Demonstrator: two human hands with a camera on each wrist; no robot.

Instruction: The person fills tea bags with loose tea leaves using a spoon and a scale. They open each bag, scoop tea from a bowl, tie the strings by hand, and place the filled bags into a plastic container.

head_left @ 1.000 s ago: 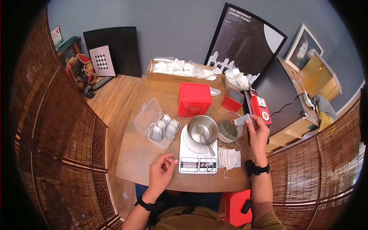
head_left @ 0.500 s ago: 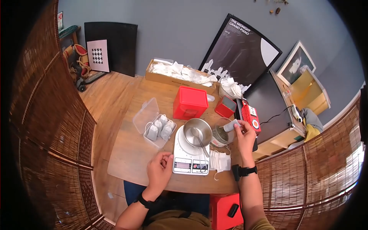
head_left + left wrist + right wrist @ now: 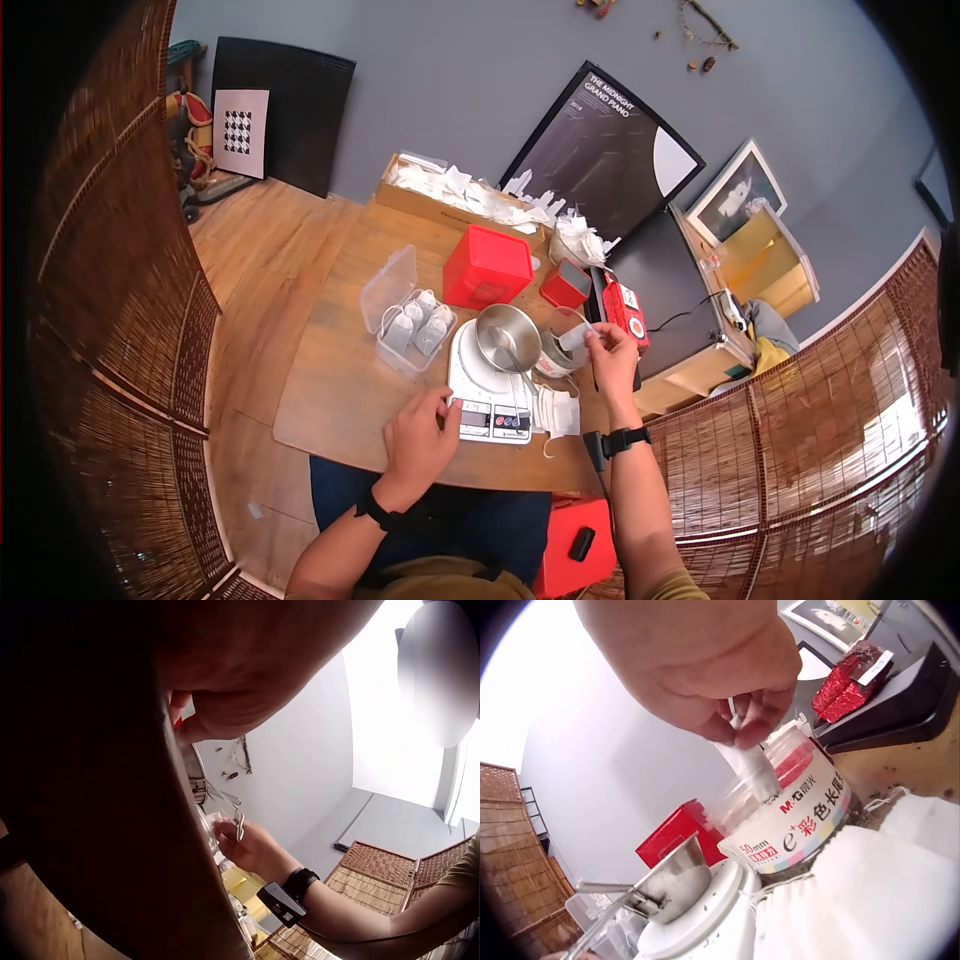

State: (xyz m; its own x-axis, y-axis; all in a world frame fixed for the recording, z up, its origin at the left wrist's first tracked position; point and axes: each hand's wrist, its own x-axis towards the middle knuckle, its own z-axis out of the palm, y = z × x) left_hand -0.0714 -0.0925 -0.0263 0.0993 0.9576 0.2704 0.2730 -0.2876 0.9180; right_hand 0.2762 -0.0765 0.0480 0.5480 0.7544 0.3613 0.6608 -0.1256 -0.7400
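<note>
My right hand [image 3: 613,358] pinches a small white tea bag [image 3: 751,769] between thumb and fingertips. The bag's lower end dips into the mouth of a clear plastic jar [image 3: 799,825], which holds dark loose leaves in the head view. My left hand [image 3: 420,440], its fingers loosely curled, rests at the left front edge of a white kitchen scale [image 3: 468,385]. On the scale sits a steel bowl [image 3: 492,328] with a long-handled spoon [image 3: 524,380] leaning in it. Several flat white bags [image 3: 558,412] lie in a row right of the scale.
Left of the scale stands an open clear box [image 3: 390,362] with filled bags. Behind are a red lidded canister [image 3: 487,268], a smaller red tin [image 3: 566,285] and a cardboard box [image 3: 420,205] of white bags. A red foil pack [image 3: 847,686] stands right of the jar.
My right hand has lowered the bag into the jar's mouth. My left hand has moved right, up to the scale's edge. The head view has turned to the right.
</note>
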